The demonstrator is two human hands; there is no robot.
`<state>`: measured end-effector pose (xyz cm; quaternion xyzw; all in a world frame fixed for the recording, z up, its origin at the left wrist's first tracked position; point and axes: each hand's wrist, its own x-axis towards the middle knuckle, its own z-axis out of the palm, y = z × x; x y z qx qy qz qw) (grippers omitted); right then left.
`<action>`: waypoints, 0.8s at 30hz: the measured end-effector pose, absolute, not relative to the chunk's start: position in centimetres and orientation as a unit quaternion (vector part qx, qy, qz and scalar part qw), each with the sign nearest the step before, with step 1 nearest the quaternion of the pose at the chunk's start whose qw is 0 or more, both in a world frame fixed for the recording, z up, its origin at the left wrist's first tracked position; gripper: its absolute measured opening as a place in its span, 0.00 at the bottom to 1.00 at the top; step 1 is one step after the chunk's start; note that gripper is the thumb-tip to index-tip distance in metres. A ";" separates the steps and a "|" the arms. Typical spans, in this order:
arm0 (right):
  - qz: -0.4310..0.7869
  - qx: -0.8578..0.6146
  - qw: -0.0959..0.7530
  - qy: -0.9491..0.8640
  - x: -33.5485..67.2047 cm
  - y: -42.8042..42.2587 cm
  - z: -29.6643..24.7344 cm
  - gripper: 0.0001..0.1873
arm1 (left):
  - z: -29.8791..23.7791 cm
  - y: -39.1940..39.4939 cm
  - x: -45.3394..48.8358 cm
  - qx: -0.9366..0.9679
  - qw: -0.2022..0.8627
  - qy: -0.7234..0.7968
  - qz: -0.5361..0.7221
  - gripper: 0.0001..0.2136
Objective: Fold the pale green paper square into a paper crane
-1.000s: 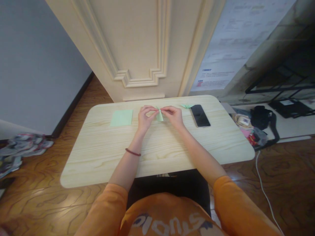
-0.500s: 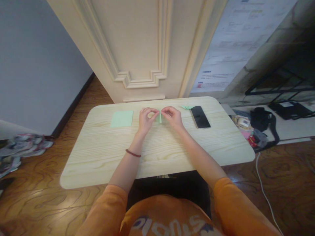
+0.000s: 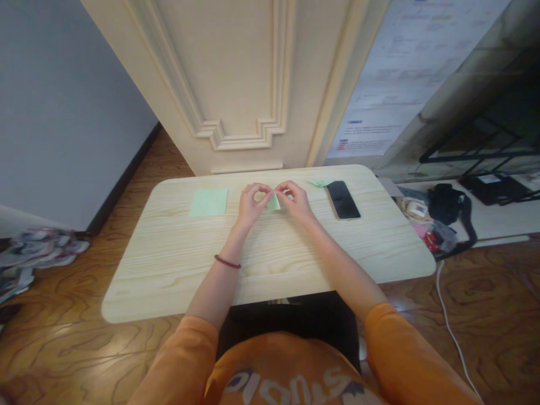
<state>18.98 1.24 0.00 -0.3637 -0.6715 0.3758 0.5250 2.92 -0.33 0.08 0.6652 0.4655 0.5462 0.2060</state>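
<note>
Pale wooden table [image 3: 270, 270], folded paper [image 3: 273, 201] pinched near its far edge.
Left hand [image 3: 250, 203] and right hand [image 3: 297, 201] nip it between fingertips; its flap, edge-on a moment ago, now slants left, so the fold is moving along.

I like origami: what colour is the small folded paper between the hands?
Pale mint green folded paper, best seen in the head view.

Left hand [image 3: 250, 203], right hand [image 3: 297, 201], fingers [image 3: 264, 192] pinched together
</note>
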 end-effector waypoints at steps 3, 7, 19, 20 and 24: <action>0.386 -0.376 0.517 -0.665 18.9 1.3 0.1 0.11 | 0.0 -0.3 3.1 0.636 0.269 0.460 0.558 0.07; 0.400 -0.381 0.516 -0.654 18.9 1.3 0.2 0.12 | 0.1 -0.4 3.3 0.606 0.314 0.449 0.577 0.11; 0.520 -0.351 0.551 -0.549 18.8 1.2 0.8 0.20 | 0.2 -0.3 3.5 0.518 0.408 0.461 0.593 0.15; 0.532 -0.351 0.540 -0.550 18.8 1.0 0.9 0.22 | 0.3 -0.4 3.5 0.512 0.403 0.462 0.601 0.15; 0.541 -0.361 0.510 -0.563 18.7 0.6 1.1 0.29 | 0.3 -0.3 3.4 0.492 0.398 0.457 0.625 0.14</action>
